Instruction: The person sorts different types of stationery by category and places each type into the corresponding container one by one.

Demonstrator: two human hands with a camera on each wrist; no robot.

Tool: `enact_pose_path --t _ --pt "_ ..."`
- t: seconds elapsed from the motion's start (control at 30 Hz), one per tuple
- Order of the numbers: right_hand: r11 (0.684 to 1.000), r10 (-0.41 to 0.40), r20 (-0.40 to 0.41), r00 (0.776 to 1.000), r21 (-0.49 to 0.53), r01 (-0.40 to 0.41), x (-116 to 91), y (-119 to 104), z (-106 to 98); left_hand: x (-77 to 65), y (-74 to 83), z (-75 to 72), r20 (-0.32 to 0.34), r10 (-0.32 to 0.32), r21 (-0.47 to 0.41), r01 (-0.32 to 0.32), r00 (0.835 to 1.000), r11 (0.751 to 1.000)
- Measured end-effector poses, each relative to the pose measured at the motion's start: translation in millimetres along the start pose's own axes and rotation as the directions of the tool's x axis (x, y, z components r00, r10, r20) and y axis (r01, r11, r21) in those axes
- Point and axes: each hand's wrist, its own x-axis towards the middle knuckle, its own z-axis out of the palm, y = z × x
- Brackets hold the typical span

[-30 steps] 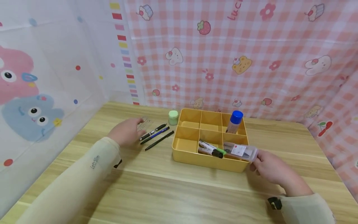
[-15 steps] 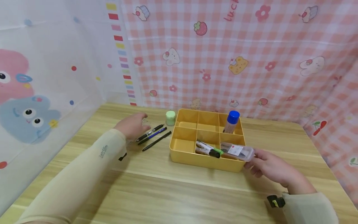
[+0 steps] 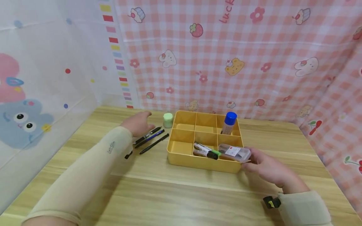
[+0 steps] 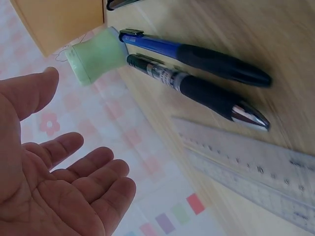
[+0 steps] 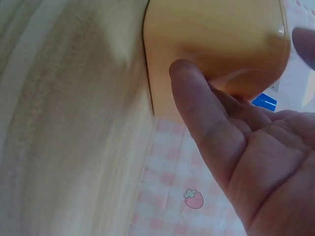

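My left hand hovers with fingers loosely spread, holding nothing. Under and beside it lie a clear ruler, a black-gripped pen, a blue pen and a slim black pen. A small light green, waisted container stands just beyond the fingertips. At the yellow divided box's front right corner, my right hand rests its fingers against the outer wall, thumb apart. Beside that hand, a clear plastic case leans in the front right compartment, sticking out over the rim.
Several markers lie in the box's front middle compartment. A blue-capped tube stands in the back right one. Behind the wooden table hangs a pink checked cloth; a white printed sheet borders the left.
My left hand has moved from the ruler over the pens, closer to the green container. The right hand's fingers have shifted at the box corner. The view has drifted slightly right.
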Motion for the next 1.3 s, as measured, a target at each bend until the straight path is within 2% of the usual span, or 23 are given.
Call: enact_pose_path --t 0.3,0.53,0.63,0.83,1.07,1.3 --pt "0.997 0.042 -0.044 0.998 -0.064 -0.045 9.1 6.8 8.4 17.6 14.0 0.7 0.011 -0.003 -0.024 0.004 1.0 1.0" --pt "0.996 0.036 -0.051 0.998 -0.079 -0.04 11.5 11.0 10.4 31.7 25.1 4.9 0.002 -0.018 -0.137 0.018 1.0 0.99" --pt "0.994 0.026 -0.06 0.998 -0.102 -0.032 11.3 10.8 10.3 36.6 29.3 7.4 0.001 -0.014 -0.16 0.014 1.0 0.987" --pt "0.992 -0.01 -0.059 0.998 -0.126 0.003 10.2 8.3 10.2 45.4 36.4 12.4 0.011 0.024 -0.115 -0.023 1.0 0.993" --pt "0.988 0.014 -0.079 0.997 -0.152 -0.026 8.9 8.8 10.3 57.8 43.6 20.5 0.042 0.07 -0.047 -0.068 0.997 0.997" --pt "0.994 0.019 -0.035 0.999 -0.108 -0.022 6.8 10.6 5.6 67.4 42.9 26.7 -0.013 0.075 -0.022 -0.075 0.997 0.997"
